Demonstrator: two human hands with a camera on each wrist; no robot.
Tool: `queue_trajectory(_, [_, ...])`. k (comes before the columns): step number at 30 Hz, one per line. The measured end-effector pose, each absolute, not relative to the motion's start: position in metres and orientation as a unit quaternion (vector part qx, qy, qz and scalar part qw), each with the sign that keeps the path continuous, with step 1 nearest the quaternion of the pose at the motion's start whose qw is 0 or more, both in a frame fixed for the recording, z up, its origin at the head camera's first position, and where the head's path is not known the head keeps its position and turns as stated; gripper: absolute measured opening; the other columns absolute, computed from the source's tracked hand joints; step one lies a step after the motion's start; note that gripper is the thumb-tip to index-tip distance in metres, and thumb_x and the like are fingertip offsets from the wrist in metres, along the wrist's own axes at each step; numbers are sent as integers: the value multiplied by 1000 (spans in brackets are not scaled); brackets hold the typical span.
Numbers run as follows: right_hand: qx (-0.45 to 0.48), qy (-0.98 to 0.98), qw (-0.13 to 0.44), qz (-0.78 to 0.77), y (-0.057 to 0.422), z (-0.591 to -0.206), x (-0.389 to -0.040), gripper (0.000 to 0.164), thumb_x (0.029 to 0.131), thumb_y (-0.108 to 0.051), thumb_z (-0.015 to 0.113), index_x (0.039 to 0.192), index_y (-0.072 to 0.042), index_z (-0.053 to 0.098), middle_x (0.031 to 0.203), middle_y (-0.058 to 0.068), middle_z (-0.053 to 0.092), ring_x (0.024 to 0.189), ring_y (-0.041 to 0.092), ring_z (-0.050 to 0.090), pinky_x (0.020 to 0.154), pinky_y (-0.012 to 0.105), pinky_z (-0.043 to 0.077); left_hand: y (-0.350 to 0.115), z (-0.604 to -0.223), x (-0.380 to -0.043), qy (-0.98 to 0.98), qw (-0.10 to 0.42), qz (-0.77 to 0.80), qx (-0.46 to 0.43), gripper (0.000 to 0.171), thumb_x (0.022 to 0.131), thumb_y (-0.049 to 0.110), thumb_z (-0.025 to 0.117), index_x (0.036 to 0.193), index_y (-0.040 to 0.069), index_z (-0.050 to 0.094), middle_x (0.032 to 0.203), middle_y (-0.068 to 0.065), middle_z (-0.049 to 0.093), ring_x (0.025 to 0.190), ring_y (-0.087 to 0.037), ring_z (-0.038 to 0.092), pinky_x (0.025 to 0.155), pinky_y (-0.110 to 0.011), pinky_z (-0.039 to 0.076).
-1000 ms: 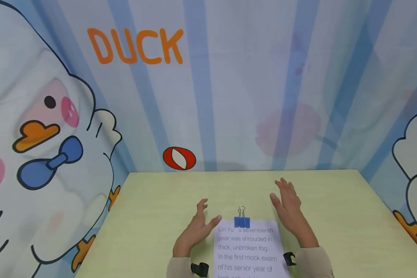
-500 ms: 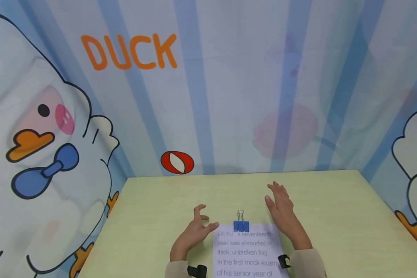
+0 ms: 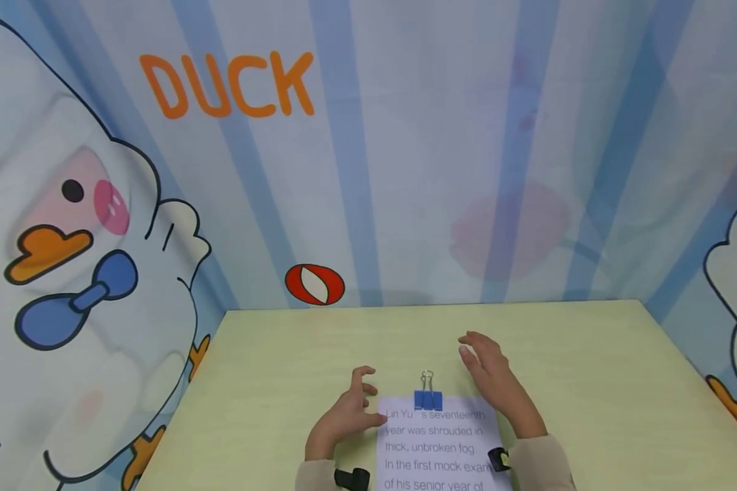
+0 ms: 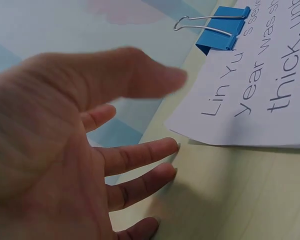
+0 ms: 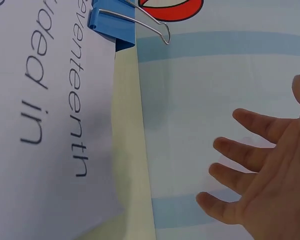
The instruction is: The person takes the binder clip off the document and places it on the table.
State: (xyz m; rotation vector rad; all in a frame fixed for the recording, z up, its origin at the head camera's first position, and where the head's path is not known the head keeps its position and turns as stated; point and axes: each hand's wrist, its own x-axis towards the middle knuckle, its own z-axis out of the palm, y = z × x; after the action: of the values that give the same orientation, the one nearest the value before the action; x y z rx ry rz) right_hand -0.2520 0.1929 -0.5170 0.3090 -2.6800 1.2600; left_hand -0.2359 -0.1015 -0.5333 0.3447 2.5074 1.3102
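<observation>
A stack of printed paper sheets (image 3: 439, 450) lies on the table, its top edge gripped by a blue binder clip (image 3: 428, 400) with silver wire handles. Beside the upper left corner of the paper is my left hand (image 3: 347, 413), fingers spread and bent a little, holding nothing. In the left wrist view its thumb is apart from the other fingers, near the paper's corner (image 4: 190, 125). My right hand (image 3: 494, 378) hovers beyond the upper right corner, fingers relaxed and nothing in them. The right wrist view has the clip (image 5: 112, 22) well away from those fingers.
The pale yellow table (image 3: 589, 382) reaches back to a striped blue curtain (image 3: 405, 170) printed with ducks and the word DUCK. Black straps (image 3: 351, 479) are on both wrists.
My right hand has moved inward and down toward the paper's upper right corner. The left thumb has lowered to the paper's left edge. The head view has shifted slightly.
</observation>
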Motion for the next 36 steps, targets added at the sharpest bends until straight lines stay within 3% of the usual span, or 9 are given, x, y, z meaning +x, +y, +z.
queue_trajectory(5, [120,-898,20,422,189,-518,-255,53,104,-40,54,140,-1,53,148,24,46,141,47,35,110,64,26,-101,-537,-236,876,139,443,130,87,77,2,83,146,11,30,129,-13,56,120,-44,52,94,-61,42])
queue_trajectory(10, [165,-895,-10,414,184,-523,-259,49,100,-34,62,136,-1,57,143,22,52,137,47,40,108,63,30,-99,-537,-234,883,137,426,138,85,73,-1,84,144,12,38,129,-10,55,116,-37,48,92,-61,40])
queue_trajectory(15, [198,-892,-16,407,180,-526,-262,39,102,-27,60,129,1,61,137,22,57,133,47,45,107,62,33,-98,-537,-230,896,117,400,151,76,70,2,83,137,9,49,126,-9,58,111,-33,49,89,-64,36])
queue_trajectory(22, [212,-887,-43,407,173,-529,-267,33,105,-22,55,125,2,63,126,16,65,123,41,56,102,58,41,-97,-537,-229,909,107,371,158,58,74,6,81,128,7,60,132,-12,57,117,-36,48,91,-73,33])
queue_trajectory(28, [234,-883,-58,402,166,-532,-270,29,107,-20,50,120,0,66,114,9,68,106,29,64,93,52,47,-90,-537,-231,918,98,355,147,55,73,6,81,124,7,62,127,-12,56,113,-34,47,88,-68,36])
queue_trajectory(36, [256,-877,-56,402,164,-538,-273,21,106,-15,50,108,-4,68,97,3,68,82,13,57,78,38,47,-87,-544,-232,927,88,340,132,54,70,5,82,121,7,63,118,-10,57,108,-33,49,84,-64,37])
